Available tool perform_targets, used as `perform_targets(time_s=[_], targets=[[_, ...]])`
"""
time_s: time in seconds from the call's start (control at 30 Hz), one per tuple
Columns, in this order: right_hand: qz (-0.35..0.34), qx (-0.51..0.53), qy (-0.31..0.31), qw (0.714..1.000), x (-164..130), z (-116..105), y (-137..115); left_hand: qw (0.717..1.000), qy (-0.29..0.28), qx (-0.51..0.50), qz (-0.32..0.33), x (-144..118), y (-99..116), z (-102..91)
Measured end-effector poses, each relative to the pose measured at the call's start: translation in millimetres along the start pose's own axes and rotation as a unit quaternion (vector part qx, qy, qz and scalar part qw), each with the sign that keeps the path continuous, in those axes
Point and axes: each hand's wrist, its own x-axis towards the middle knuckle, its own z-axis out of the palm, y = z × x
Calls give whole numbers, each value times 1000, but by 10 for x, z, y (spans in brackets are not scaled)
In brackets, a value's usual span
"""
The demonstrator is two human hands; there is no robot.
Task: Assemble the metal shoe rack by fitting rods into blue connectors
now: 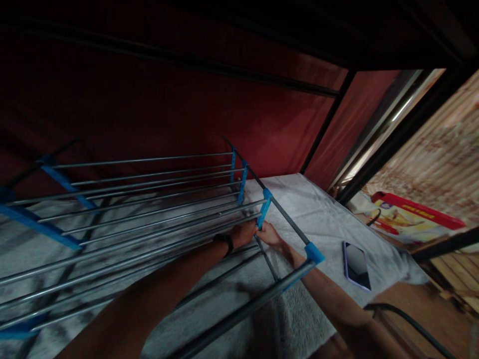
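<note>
A rack of grey metal tubes (164, 175) with blue plastic brackets, which looks like a shoe rack, lies across a grey-white cloth. Both hands meet at the lower end of one blue bracket (264, 209) on the rack's right side. My left hand (244, 233), with a dark band on its wrist, reaches between the tubes and grips there, fingers closed. From the right, my right hand (270, 234) pinches the same bracket end, its forearm passing beneath a dark tube. The fingertips partly hide the joint. Nearer me is a blue corner connector (314, 253) joining two dark tubes.
A phone (357, 265) with a purple edge rests on the cloth (310, 204) at the right. Beyond it are a red and yellow printed box (415, 214) and dark frame posts (396, 134). A dark red wall (179, 114) stands behind the rack.
</note>
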Motion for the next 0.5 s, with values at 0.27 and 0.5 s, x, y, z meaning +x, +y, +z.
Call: perform_targets(time_s=[0.27, 0.5], targets=[[-4, 15, -15, 1000, -2, 10, -7, 999, 22, -40, -11, 35, 2, 2], [-28, 46, -30, 998, 7, 10, -57, 995, 32, -90, -28, 15, 37, -15]])
